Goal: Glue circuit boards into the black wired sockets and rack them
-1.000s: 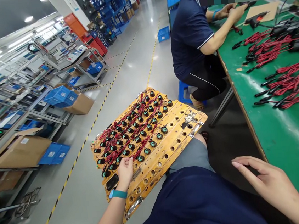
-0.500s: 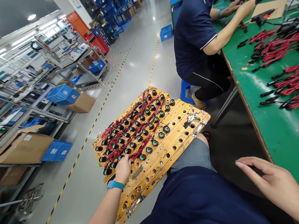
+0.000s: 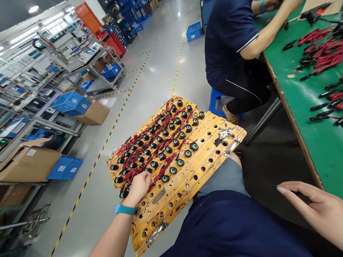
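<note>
A yellow wooden board (image 3: 177, 187) with rows of holes lies partly over my lap. Several small round black parts (image 3: 165, 178) with greenish tops sit in it, red and black wires (image 3: 167, 165) bundled between the rows. Over the near left rows is my left hand (image 3: 138, 187), a teal band at its wrist. Its fingers are pinched together at a round part; whatever lies between the fingertips is hidden. My right hand (image 3: 323, 206) hovers beside the green table's edge, fingers loosely bent and thumb apart, with nothing visible in it.
To the right, a green table (image 3: 329, 148) bears several red-and-black cable bundles (image 3: 340, 102) and a glue gun (image 3: 313, 15). A co-worker (image 3: 229, 36) sits there on a blue stool, hands over the table. Shelving with cardboard boxes (image 3: 24, 160) and blue bins (image 3: 72, 103) stands left.
The view has shifted slightly, moving the table and co-worker rightward in the picture. My left fingertips have edged onto the round part, and the left wrist has swung left. My right hand keeps its pose.
</note>
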Available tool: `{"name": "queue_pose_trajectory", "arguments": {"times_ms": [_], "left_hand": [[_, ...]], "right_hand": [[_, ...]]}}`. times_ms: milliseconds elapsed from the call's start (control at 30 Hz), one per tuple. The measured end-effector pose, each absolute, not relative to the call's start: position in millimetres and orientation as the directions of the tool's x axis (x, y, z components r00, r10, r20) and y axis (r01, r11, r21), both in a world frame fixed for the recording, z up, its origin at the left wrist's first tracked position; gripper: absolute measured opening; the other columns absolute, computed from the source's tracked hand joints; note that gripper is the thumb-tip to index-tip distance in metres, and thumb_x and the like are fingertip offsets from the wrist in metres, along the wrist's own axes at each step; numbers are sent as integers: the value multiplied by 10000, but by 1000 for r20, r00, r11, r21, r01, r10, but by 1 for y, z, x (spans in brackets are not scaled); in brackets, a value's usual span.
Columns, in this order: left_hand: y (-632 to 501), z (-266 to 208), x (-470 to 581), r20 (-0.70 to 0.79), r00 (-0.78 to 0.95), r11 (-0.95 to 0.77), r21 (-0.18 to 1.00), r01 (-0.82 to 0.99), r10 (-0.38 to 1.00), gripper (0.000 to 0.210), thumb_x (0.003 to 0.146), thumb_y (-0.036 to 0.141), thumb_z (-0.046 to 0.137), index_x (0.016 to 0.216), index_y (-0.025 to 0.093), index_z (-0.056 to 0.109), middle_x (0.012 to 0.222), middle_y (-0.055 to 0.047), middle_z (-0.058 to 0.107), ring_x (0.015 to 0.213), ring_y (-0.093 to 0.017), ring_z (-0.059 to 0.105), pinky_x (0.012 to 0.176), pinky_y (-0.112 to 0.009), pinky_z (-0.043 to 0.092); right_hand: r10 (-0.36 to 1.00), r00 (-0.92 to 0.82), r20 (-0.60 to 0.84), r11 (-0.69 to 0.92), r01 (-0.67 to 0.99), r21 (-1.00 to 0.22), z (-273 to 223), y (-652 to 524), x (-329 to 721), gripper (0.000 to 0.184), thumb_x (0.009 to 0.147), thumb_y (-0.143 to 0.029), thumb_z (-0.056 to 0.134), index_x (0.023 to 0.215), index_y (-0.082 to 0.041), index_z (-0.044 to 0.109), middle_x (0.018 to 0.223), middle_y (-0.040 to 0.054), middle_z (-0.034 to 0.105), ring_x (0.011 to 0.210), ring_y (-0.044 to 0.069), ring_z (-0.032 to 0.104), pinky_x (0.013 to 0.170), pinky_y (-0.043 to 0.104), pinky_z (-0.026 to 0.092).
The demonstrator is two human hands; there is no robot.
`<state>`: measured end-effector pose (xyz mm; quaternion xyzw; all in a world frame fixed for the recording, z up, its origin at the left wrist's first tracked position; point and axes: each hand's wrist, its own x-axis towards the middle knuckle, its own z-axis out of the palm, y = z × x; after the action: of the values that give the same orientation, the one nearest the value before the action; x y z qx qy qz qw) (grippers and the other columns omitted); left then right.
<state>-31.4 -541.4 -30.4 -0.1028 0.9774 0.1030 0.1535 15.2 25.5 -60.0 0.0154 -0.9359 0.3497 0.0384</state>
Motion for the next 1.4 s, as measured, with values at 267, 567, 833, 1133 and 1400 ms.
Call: {"name": "queue_pose_trajectory", "arguments": {"times_ms": [267,567,833,1133,1400], "left_hand": [[-518,-42,-91,-388,-920,959,277,-60,54,228,976,315,560,984,157,724,872,-48,744,765,-189,677,766,-337,531],[-518,-53,-101,-472,-874,973,231,6,118,270,995,376,622,1152,160,665,1136,-80,693,960,-200,683,853,-401,593],[-517,-46,-98,-449,-883,964,264,13,135,238,994,383,612,982,151,663,915,-29,679,768,-151,637,739,-330,553],[-532,9,-93,-182,-983,948,315,-44,15,217,979,308,438,830,208,560,737,-31,651,679,-191,575,665,-295,421],[-523,-7,-98,-351,-936,968,245,-53,38,239,980,323,535,842,169,656,770,-40,667,690,-171,593,680,-306,486]], "right_hand": [[16,-997,73,765,-35,-644,-59,23,16,407,882,-674,548,885,-345,787,987,-31,804,910,294,781,783,433,645],[62,-998,26,729,27,-684,-55,20,16,400,845,-676,567,877,-342,786,979,-20,804,922,316,774,846,489,628],[58,-998,-10,732,49,-679,-59,22,16,412,832,-677,571,890,-334,793,1011,-5,803,953,320,768,875,489,616],[46,-999,-7,736,38,-676,-54,20,14,446,828,-692,553,874,-322,796,997,11,804,932,328,772,877,501,621],[31,-1000,-6,738,27,-674,-54,20,14,446,842,-684,555,868,-312,799,985,20,806,920,330,775,858,483,631]]}}
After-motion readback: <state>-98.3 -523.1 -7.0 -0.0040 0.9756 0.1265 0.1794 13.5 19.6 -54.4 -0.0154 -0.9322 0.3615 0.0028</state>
